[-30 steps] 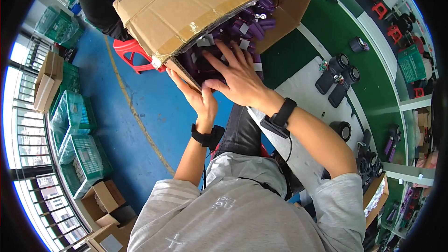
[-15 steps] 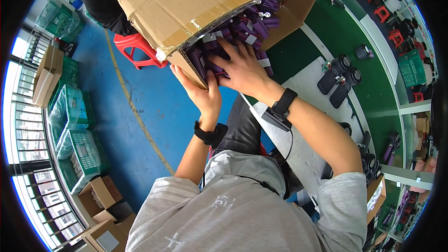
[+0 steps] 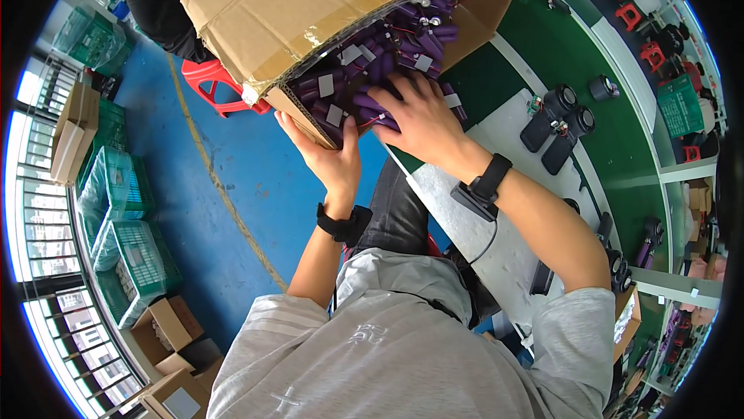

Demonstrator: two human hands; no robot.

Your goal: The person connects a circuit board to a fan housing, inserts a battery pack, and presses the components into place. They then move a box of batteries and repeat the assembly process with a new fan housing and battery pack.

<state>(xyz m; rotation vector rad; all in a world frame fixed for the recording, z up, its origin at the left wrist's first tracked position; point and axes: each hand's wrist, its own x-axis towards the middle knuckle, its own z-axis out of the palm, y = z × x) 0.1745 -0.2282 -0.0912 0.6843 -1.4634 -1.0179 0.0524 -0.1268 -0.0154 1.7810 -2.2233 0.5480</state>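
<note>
A large cardboard box [image 3: 267,20] lies tilted with its open side facing me, filled with purple battery packs [image 3: 387,62]. Many of the packs carry white labels, and thin red wires show among them. My left hand [image 3: 333,163] grips the box's near lower wall, thumb over the inner side and fingers along the outside. Inside the opening, the fingers of my right hand [image 3: 426,123] are curled round a purple battery pack [image 3: 364,101] at the near edge of the heap. The fingertips partly hide that pack. Both wrists wear black straps with small black modules.
On the green-and-white workbench [image 3: 496,210] to the right stand black speaker-like units [image 3: 559,120]. A person in dark clothes sits on a red stool [image 3: 221,86] beyond the box. Green crates [image 3: 139,256] and cardboard cartons [image 3: 167,326] line the left wall by the windows.
My right hand has shifted slightly right and down, its fingers drawn closer round a pack. The box has moved a little left, with more packs visible; my left hand stays on its wall.
</note>
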